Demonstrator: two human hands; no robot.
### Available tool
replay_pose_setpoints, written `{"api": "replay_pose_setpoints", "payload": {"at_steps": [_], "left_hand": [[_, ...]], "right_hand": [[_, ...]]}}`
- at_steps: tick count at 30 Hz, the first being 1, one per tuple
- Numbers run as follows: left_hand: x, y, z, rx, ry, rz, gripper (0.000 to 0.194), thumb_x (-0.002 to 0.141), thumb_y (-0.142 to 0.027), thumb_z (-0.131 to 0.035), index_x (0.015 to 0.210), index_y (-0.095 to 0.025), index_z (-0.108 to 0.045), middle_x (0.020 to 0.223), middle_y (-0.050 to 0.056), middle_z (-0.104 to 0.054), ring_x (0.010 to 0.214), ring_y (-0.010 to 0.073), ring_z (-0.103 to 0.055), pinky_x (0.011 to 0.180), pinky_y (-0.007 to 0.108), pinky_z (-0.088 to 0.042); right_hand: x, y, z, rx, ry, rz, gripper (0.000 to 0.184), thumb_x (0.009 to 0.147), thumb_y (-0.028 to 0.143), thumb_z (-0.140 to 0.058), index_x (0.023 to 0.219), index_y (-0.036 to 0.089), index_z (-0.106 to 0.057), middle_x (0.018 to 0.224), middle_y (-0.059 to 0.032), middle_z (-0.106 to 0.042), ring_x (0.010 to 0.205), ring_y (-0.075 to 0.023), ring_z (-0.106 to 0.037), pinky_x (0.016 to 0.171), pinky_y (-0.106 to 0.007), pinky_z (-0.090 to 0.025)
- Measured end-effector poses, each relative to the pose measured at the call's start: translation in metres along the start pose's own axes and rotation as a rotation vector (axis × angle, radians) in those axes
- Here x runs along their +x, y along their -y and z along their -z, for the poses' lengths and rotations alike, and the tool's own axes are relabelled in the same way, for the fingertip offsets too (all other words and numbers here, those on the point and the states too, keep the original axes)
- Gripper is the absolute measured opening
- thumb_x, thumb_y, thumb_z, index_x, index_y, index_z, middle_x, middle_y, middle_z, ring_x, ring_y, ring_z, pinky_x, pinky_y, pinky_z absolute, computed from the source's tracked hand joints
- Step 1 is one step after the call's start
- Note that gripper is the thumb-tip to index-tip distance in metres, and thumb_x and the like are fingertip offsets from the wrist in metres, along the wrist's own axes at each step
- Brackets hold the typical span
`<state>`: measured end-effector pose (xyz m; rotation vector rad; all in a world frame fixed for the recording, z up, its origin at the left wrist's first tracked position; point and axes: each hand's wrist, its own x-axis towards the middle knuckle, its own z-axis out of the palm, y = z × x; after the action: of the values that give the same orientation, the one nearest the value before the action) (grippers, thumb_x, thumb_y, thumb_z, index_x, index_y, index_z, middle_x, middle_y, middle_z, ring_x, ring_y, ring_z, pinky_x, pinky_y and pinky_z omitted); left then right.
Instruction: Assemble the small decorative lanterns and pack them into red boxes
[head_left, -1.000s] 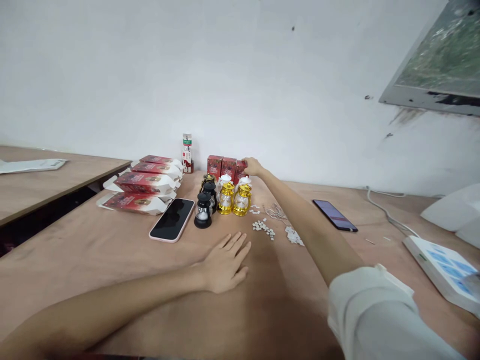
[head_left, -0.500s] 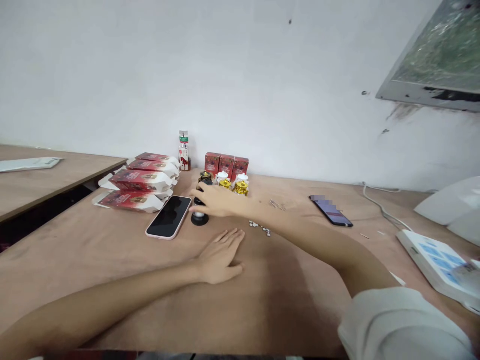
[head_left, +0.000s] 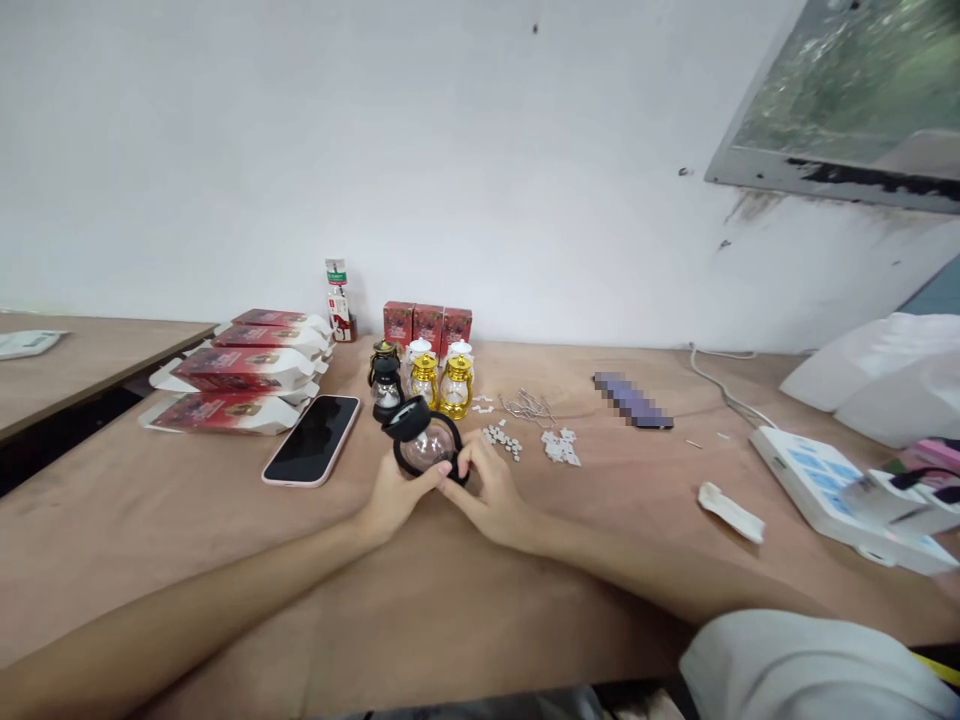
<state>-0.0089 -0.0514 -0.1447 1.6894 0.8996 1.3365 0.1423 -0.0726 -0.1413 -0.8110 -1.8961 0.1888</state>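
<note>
A small black lantern (head_left: 427, 445) with a clear bulb is tilted above the table, gripped between both hands. My left hand (head_left: 397, 492) is closed around its lower left side, thumb across the base. My right hand (head_left: 487, 490) pinches the base from the right. Just behind stand another black lantern (head_left: 386, 385), two gold lanterns (head_left: 455, 390) and white lanterns (head_left: 459, 350) partly hidden by them. To the right of my right hand lie small round button cells (head_left: 504, 440), thin bent wires (head_left: 527, 405) and a heap of small white pieces (head_left: 561, 447).
Red-and-white open cartons (head_left: 240, 370) are stacked at the left, beside a pink-edged phone (head_left: 313, 440). Red boxes (head_left: 427, 325) and a clear bottle (head_left: 341, 305) stand by the wall. Farther right are another phone (head_left: 634, 402), a white wrapper (head_left: 731, 513) and a power strip (head_left: 817, 490).
My right hand has drawn back from the lantern group with a black lantern. My left hand has lifted off the tabletop and now holds it too. The view has shifted right.
</note>
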Motion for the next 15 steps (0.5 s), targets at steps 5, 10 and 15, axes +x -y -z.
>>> {"api": "replay_pose_setpoints", "payload": {"at_steps": [5, 10, 15], "left_hand": [[0.005, 0.003, 0.001, 0.101, -0.115, -0.042, 0.053, 0.067, -0.036, -0.072, 0.112, -0.016, -0.052, 0.117, 0.011, -0.065, 0.111, 0.026, -0.06, 0.098, 0.042, -0.048], [0.019, 0.012, 0.009, 0.141, -0.143, -0.032, 0.047, 0.059, -0.022, -0.071, 0.102, -0.016, -0.053, 0.109, 0.009, -0.067, 0.108, 0.0269, -0.062, 0.095, 0.044, -0.05], [0.027, 0.015, 0.013, 0.149, -0.093, -0.039, 0.042, 0.056, -0.016, -0.066, 0.096, -0.016, -0.055, 0.096, 0.006, -0.068, 0.098, 0.0254, -0.065, 0.089, 0.043, -0.053]], "right_hand": [[-0.013, -0.031, 0.024, -0.221, 0.09, 0.023, 0.011, 0.091, 0.02, -0.04, 0.097, 0.021, -0.049, 0.106, -0.0117, -0.062, 0.101, -0.022, -0.061, 0.084, -0.038, -0.051], [-0.011, -0.07, 0.041, -0.515, 0.172, -0.107, 0.029, 0.086, 0.012, -0.039, 0.108, 0.017, -0.057, 0.114, -0.014, -0.065, 0.109, -0.0262, -0.06, 0.094, -0.046, -0.048], [-0.01, -0.078, 0.038, -0.59, 0.272, -0.064, 0.031, 0.086, 0.008, -0.042, 0.107, 0.018, -0.063, 0.112, -0.0102, -0.069, 0.109, -0.0229, -0.061, 0.102, -0.046, -0.043]]}}
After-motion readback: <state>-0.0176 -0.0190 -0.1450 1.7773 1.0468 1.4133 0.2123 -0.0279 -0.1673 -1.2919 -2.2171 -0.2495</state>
